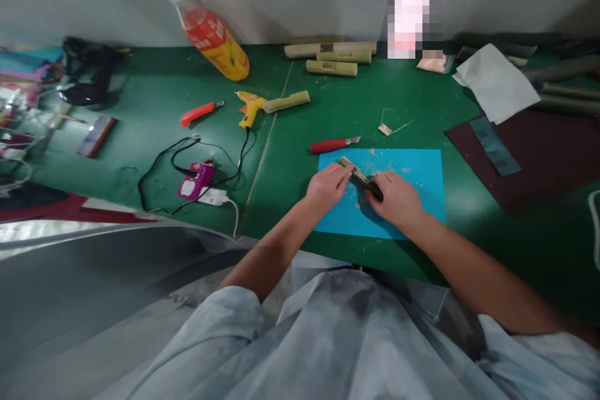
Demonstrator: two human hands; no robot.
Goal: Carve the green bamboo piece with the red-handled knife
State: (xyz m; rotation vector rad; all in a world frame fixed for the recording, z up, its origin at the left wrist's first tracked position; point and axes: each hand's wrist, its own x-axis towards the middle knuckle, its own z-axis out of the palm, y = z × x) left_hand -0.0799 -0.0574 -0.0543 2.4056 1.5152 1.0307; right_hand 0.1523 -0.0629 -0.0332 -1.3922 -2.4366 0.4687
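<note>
A short piece of bamboo with a cut-out in it is held just above a blue sheet. My left hand pinches its far left end. Around its near right end, my right hand is closed, and the fingers partly hide that end. Pale shavings are scattered on the sheet. Beyond the sheet's far edge lies a red-handled carving knife, with its blade to the right. A small bamboo chip rests farther back.
A yellow glue gun touches a cut bamboo piece. Left of it are an orange cutter, a purple power strip and loose cables. Bamboo tubes and a drink bottle line the wall. White paper lies at right.
</note>
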